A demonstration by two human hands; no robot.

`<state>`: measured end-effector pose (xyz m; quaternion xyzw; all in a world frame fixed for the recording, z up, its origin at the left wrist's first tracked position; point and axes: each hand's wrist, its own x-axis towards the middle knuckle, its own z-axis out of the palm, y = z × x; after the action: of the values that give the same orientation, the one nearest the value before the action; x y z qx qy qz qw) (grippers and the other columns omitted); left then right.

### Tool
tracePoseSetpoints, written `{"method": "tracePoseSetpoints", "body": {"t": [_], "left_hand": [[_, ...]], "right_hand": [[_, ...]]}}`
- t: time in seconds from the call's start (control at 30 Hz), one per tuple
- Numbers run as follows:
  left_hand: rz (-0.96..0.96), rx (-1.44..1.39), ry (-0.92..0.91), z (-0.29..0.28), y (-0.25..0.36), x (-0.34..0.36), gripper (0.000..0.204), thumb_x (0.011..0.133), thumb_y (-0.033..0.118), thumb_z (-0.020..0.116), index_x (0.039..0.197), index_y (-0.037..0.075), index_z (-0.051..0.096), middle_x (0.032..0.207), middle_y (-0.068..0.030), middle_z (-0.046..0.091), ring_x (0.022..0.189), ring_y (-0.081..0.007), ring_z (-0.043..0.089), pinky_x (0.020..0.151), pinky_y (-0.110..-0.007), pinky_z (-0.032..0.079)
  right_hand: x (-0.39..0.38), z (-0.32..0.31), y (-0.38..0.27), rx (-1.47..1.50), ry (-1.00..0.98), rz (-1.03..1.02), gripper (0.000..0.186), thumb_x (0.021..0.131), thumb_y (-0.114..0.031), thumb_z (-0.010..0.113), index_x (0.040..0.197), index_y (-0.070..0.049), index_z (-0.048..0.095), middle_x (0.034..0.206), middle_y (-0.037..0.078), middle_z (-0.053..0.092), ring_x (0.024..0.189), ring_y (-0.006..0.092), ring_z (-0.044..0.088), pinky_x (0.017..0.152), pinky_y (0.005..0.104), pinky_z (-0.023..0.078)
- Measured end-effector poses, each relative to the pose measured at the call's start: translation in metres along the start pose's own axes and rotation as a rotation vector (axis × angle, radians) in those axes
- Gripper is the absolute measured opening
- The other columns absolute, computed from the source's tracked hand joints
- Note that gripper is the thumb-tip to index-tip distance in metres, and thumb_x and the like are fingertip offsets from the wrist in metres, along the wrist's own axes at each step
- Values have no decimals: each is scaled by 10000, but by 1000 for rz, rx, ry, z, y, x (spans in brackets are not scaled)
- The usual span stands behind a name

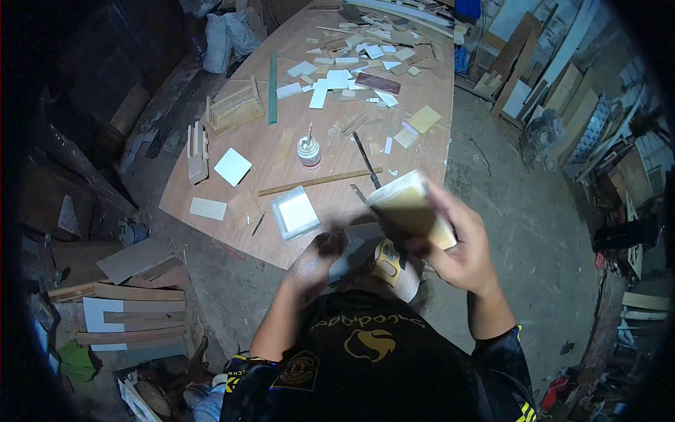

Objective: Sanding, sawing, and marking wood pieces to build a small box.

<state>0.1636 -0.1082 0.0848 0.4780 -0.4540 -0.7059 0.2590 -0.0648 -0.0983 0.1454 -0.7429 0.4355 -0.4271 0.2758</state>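
Observation:
My right hand (460, 243) grips a flat rectangular wooden piece (418, 214) by its right side, fingers behind and thumb at the lower edge. Its face is tan and its rim is pale. The piece is tilted, above the near right edge of the table. Lower and to the left, my left hand (323, 253) is smeared by motion and dark with shadow, so its fingers cannot be made out. Below the wooden piece, by my lap, shows a yellow object with a rounded opening (387, 262), partly hidden; its kind is unclear.
On the wooden table (239, 172) stand a jar with a brush (309, 152), a shallow white-lined box (295, 213), a wooden strip (320, 182) and a dark long tool (365, 160). Offcuts (344, 77) pile up at the far end. Boards (140, 316) lie left on the floor.

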Motion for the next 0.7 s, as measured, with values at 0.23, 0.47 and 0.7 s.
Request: {"method": "tracePoseSetpoints", "body": {"t": [0.23,0.47,0.7], "left_hand": [[102,-542,-472,-9,-30,12,760,917,714,353,1207,42,559,866,-130,639,607,-226,601,499,-338,480],[-112,-509,-167,6,-13,5,777,880,751,357,1207,75,556,817,-145,629,574,-262,587,444,-379,442],[-122,-820,-280,10,-13,8,755,920,708,318,1211,51,550,861,-170,639,609,-279,591,448,-395,454]], "right_hand": [[3,19,9,-153,75,-54,777,734,-47,746,1428,22,405,1304,234,575,1150,324,618,970,366,473],[-9,36,18,-11,251,-128,829,751,-124,792,1434,59,359,1247,260,592,1152,335,609,977,374,474],[-27,51,30,112,335,-22,765,768,-78,782,1422,29,399,1164,238,628,1021,320,658,895,371,516]]}}
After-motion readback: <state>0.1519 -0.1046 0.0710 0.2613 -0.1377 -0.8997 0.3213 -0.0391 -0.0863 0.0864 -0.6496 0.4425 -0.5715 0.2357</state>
